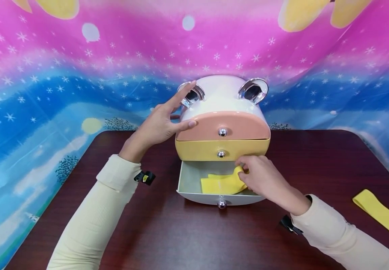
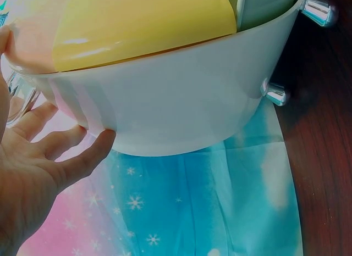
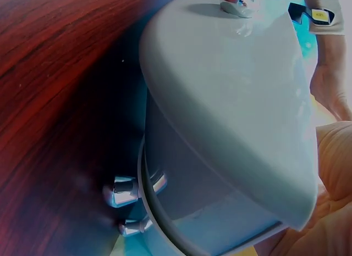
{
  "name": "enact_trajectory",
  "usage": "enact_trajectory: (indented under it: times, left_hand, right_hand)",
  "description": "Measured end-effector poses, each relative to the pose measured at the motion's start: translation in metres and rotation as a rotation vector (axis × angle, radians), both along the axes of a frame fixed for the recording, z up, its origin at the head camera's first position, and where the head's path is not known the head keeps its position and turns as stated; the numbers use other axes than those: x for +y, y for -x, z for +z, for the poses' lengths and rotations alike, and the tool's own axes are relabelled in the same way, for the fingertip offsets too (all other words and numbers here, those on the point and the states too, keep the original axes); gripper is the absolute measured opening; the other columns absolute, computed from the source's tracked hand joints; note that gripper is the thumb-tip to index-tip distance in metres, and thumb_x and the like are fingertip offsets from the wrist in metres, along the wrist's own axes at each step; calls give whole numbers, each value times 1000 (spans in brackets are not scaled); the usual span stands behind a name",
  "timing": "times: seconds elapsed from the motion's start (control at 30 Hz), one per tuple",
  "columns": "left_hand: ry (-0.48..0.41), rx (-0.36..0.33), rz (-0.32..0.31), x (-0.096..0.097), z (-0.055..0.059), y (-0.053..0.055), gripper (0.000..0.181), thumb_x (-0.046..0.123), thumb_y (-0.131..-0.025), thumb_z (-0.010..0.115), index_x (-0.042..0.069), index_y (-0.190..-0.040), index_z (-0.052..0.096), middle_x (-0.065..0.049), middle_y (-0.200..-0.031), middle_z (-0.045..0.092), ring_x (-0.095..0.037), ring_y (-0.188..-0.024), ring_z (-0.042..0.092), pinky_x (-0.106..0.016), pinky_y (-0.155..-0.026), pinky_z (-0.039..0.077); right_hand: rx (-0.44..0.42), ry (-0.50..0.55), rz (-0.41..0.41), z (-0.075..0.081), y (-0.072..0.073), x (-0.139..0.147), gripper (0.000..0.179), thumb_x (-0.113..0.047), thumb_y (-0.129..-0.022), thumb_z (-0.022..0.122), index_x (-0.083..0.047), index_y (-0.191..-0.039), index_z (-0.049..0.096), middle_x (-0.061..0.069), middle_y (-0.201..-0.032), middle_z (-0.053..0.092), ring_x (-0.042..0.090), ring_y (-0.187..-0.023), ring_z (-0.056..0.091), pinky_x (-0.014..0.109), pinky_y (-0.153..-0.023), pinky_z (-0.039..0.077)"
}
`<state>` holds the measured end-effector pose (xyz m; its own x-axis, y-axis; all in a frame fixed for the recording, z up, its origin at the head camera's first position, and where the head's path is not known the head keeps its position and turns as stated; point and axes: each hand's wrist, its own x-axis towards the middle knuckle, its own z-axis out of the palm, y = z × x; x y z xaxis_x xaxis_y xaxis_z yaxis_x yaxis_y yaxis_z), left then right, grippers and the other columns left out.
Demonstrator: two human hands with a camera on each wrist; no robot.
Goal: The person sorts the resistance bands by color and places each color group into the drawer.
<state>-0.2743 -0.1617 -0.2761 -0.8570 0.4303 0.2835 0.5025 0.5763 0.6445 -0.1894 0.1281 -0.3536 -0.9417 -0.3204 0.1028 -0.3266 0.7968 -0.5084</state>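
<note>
A small cabinet (image 1: 221, 90) with silver ears has a peach drawer (image 1: 204, 125), a yellow drawer (image 1: 194, 150) and, pulled out at the bottom, a pale grey drawer (image 1: 194, 198). Inside the grey one lies a flat yellow band (image 1: 218, 185), its right end raised in a loop. My right hand (image 1: 263, 178) reaches over the drawer's right side and pinches that end between thumb and fingers. In the right wrist view the drawer front (image 3: 236, 91) hides the band. Spread fingers of my left hand (image 1: 159, 122) touch the cabinet's left side, fingertips against its white shell (image 2: 176, 113).
On the table's right side lies another yellow band (image 1: 380, 215). The dark wood table (image 1: 194, 240) meets a patterned cloth backdrop (image 1: 130, 67) behind the cabinet. Chrome knobs stick out from the drawers, and small feet (image 2: 275, 94) from the cabinet's underside.
</note>
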Motion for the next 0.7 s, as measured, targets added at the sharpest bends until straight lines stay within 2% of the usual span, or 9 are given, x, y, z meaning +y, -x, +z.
enact_trajectory:
  times: [0.1,0.17,0.3,0.4,0.6,0.7]
  left_hand:
    - [1,0,1,0,0,0,94,45,-93,78,56,-163,16,-2,-174,26,-39,-154,41,-55,-112,51]
    - [3,1,1,0,0,0,94,45,-93,78,56,-163,15,-2,-174,26,-38,-154,41,-55,-112,51]
    - [3,3,0,0,0,0,94,45,-94,78,56,-163,15,-2,-175,25,-38,-154,40,-55,-113,51]
    - [4,0,1,1,-1,0,94,44,-94,78,56,-163,15,-2,-175,25,-39,-154,40,-55,-113,50]
    - [3,-4,4,1,-1,0,94,45,-94,78,57,-163,15,-2,-175,24,-38,-154,40,-56,-113,50]
    - [2,-4,4,1,-1,0,94,45,-94,78,58,-162,14,-1,-175,24,-38,-155,39,-56,-114,50]
  right_hand:
    - [37,-22,0,1,-1,1,23,1,-90,68,-2,-112,77,14,-103,78,26,-87,73,38,-70,58]
    - [46,-23,-6,4,-3,3,25,1,-90,68,-2,-113,78,15,-105,79,28,-93,74,38,-71,58]
    - [55,-9,-19,9,-8,9,25,2,-91,68,-2,-114,78,16,-104,78,21,-76,66,30,-61,50]
    - [92,0,-21,12,-13,16,23,1,-91,69,-2,-111,78,14,-102,78,17,-68,57,27,-59,46]
    - [147,8,-36,17,-24,36,23,-3,-91,73,-5,-113,78,8,-100,79,11,-66,56,24,-55,45]
    - [167,-8,-53,19,-29,48,24,-5,-91,75,-6,-115,77,10,-103,79,11,-69,61,24,-57,48]
